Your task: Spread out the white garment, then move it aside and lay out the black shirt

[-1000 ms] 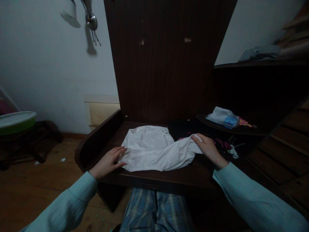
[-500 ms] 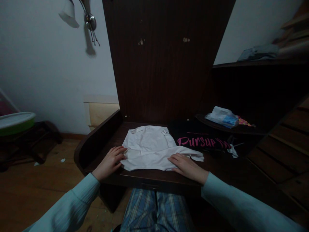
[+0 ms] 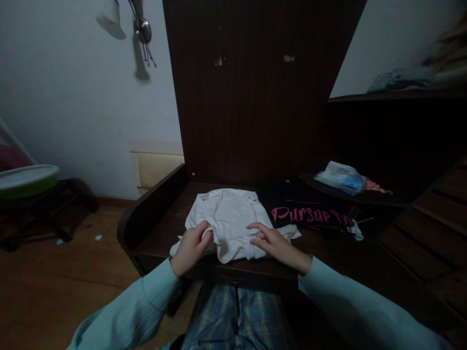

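Observation:
A white garment (image 3: pixel 229 218) lies partly folded on a dark wooden desk (image 3: pixel 160 214). My left hand (image 3: pixel 191 248) grips its near left edge, fingers curled around a bunch of cloth. My right hand (image 3: pixel 275 243) rests flat on the garment's near right part, fingers spread, pressing the cloth down. Both arms wear light blue sleeves. A black garment with pink lettering (image 3: pixel 306 211) lies just right of the white one.
A plastic bag with blue print (image 3: pixel 341 177) sits on a low shelf at the right. Dark wooden panel rises behind the desk. A green and white tub (image 3: pixel 27 177) stands on a low stand at far left. Wooden steps run along the right.
My left hand has closed on the white garment's near left edge and bunched it inward. My right hand slid left from the garment's right end onto its middle, uncovering the pink lettering.

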### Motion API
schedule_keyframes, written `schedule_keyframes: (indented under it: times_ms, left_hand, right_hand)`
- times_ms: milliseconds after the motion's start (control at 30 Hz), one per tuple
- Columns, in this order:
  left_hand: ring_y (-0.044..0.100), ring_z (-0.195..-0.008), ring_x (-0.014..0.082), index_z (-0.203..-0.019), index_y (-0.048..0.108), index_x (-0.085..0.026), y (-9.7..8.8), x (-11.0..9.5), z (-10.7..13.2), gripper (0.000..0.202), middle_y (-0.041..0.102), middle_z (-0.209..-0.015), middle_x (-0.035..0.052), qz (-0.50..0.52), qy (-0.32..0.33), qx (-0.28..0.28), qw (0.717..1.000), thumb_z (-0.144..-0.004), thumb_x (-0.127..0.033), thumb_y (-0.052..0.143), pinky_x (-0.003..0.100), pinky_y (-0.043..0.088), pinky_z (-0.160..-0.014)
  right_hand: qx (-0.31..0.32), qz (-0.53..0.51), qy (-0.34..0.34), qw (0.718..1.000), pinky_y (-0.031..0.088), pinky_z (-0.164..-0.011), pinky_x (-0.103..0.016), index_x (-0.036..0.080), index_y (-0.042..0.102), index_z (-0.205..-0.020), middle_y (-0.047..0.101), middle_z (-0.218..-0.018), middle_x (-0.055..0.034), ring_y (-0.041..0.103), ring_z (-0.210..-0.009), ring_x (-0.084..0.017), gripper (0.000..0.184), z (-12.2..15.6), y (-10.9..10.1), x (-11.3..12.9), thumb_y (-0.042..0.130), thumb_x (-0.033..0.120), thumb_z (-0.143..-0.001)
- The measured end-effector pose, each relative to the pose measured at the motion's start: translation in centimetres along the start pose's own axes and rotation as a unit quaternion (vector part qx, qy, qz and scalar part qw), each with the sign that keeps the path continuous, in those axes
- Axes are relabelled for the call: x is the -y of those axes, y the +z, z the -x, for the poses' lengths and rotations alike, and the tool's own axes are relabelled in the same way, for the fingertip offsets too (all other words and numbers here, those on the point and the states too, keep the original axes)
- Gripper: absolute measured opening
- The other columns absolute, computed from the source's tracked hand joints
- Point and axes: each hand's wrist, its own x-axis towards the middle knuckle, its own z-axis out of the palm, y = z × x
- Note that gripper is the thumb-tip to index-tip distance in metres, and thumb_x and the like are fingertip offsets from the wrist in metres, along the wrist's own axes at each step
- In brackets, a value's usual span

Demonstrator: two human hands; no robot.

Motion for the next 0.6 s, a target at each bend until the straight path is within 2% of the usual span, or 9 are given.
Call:
schedule_keyframes:
  times_ms: [67, 167, 233, 300, 367, 467, 533, 600]
  left_hand:
    - [0.045, -0.055, 0.0107, -0.065, 0.047, -0.018, 1.4, -1.7, -0.4, 0.023, 0.046, -0.056, -0.0038, 0.057, 0.015, 0.019, 0.998, -0.082, -0.028, 0.034, 0.021, 0.035, -0.053]
    - [0.051, -0.065, 0.0113, -0.079, 0.052, -0.017, 2.6, -3.5, -0.4, 0.014, 0.055, -0.069, -0.0017, 0.126, 0.081, 0.120, 0.981, -0.080, -0.026, 0.041, 0.021, 0.040, -0.061]
    - [0.053, -0.072, 0.0123, -0.087, 0.052, -0.017, 2.8, -4.0, -0.1, 0.013, 0.058, -0.079, 0.0003, 0.148, 0.124, 0.160, 0.968, -0.079, -0.025, 0.046, 0.023, 0.042, -0.067]
    - [0.054, -0.081, 0.0141, -0.093, 0.051, -0.017, 2.8, -3.8, 0.2, 0.018, 0.059, -0.088, 0.0031, 0.159, 0.149, 0.170, 0.961, -0.078, -0.027, 0.051, 0.025, 0.043, -0.074]
    - [0.054, -0.094, 0.0178, -0.105, 0.049, -0.017, 2.8, -2.9, 0.2, 0.037, 0.058, -0.102, 0.0073, 0.156, 0.167, 0.179, 0.957, -0.074, -0.035, 0.060, 0.029, 0.042, -0.084]
    - [0.042, -0.116, 0.0253, -0.125, 0.036, -0.017, 2.9, -0.2, -0.2, 0.081, 0.045, -0.126, 0.0141, 0.108, 0.189, 0.197, 0.956, -0.059, -0.045, 0.072, 0.037, 0.034, -0.099]
    - [0.035, -0.123, 0.0271, -0.132, 0.029, -0.018, 3.0, 2.4, -0.8, 0.092, 0.038, -0.134, 0.0155, 0.053, 0.180, 0.196, 0.963, -0.056, -0.046, 0.073, 0.040, 0.029, -0.103]
    - [0.030, -0.126, 0.0272, -0.134, 0.025, -0.018, 3.1, 5.0, -1.7, 0.091, 0.033, -0.137, 0.0155, -0.011, 0.152, 0.166, 0.974, -0.060, -0.041, 0.073, 0.042, 0.026, -0.104]
  right_hand:
    - [0.043, -0.001, -0.015, 0.999, 0.032, -0.050, -0.020, 0.018, 0.049, -0.115, 0.048, -0.054, 0.0069, 0.046, -0.052, -0.011, 0.042, -0.4, 0.8, 1.1, 0.057, 0.029, -0.075]
    - [0.049, 0.011, -0.047, 0.998, 0.035, -0.056, -0.021, 0.017, 0.062, -0.089, 0.056, -0.061, 0.0023, 0.051, -0.059, -0.012, 0.017, -0.7, 1.1, 2.3, 0.051, 0.021, -0.077]
    - [0.044, -0.021, -0.068, 0.996, 0.037, -0.058, -0.021, 0.016, 0.063, -0.075, 0.060, -0.065, -0.0003, 0.053, -0.063, -0.013, 0.020, -0.5, 0.5, 2.5, 0.045, 0.021, -0.080]
    - [0.031, -0.065, -0.084, 0.994, 0.038, -0.059, -0.020, 0.015, 0.063, -0.073, 0.062, -0.068, -0.0011, 0.054, -0.064, -0.013, 0.023, -0.1, -0.6, 2.5, 0.044, 0.025, -0.081]
    - [-0.002, -0.089, -0.086, 0.992, 0.039, -0.058, -0.021, 0.015, 0.063, -0.072, 0.063, -0.066, -0.0015, 0.055, -0.062, -0.013, 0.026, 0.4, -2.0, 2.1, 0.045, 0.030, -0.081]
    - [-0.098, -0.108, -0.069, 0.987, 0.041, -0.057, -0.023, 0.016, 0.064, -0.069, 0.063, -0.065, -0.0029, 0.056, -0.062, -0.015, 0.028, 1.5, -4.5, 1.3, 0.046, 0.036, -0.077]
    - [-0.181, -0.131, -0.050, 0.974, 0.043, -0.056, -0.025, 0.017, 0.064, -0.068, 0.064, -0.067, -0.0042, 0.057, -0.063, -0.018, 0.027, 2.5, -6.4, 0.7, 0.049, 0.039, -0.073]
    - [-0.268, -0.159, -0.025, 0.950, 0.043, -0.052, -0.026, 0.019, 0.063, -0.067, 0.063, -0.066, -0.0042, 0.056, -0.061, -0.018, 0.024, 3.7, -8.4, 0.4, 0.052, 0.040, -0.069]
